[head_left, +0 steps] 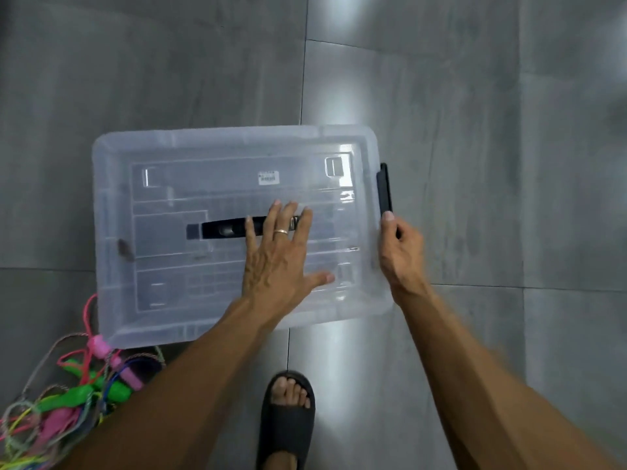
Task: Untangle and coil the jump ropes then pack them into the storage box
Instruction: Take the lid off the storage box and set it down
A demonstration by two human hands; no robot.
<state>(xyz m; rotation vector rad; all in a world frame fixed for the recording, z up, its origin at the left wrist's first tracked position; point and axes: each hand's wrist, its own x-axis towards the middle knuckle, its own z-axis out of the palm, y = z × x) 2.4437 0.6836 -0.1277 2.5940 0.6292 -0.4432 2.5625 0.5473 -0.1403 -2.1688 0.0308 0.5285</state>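
1 clear storage box (142,239) sits on the gray tiled floor (475,130), lid (220,147) on, its long axis running left to right. 1 black handle (220,229) lies along that axis on the lid, and 1 black latch (385,189) is at the right end. The left hand (276,256) lies flat on the lid, fingers spread wide, over the handle. The right hand (400,249) curls around the latch's lower end. 1 tangled heap of jump ropes (68,395) lies near the box's lower-left corner; their number cannot be counted. 1 foot in a black sandal (285,425) stands below the box.
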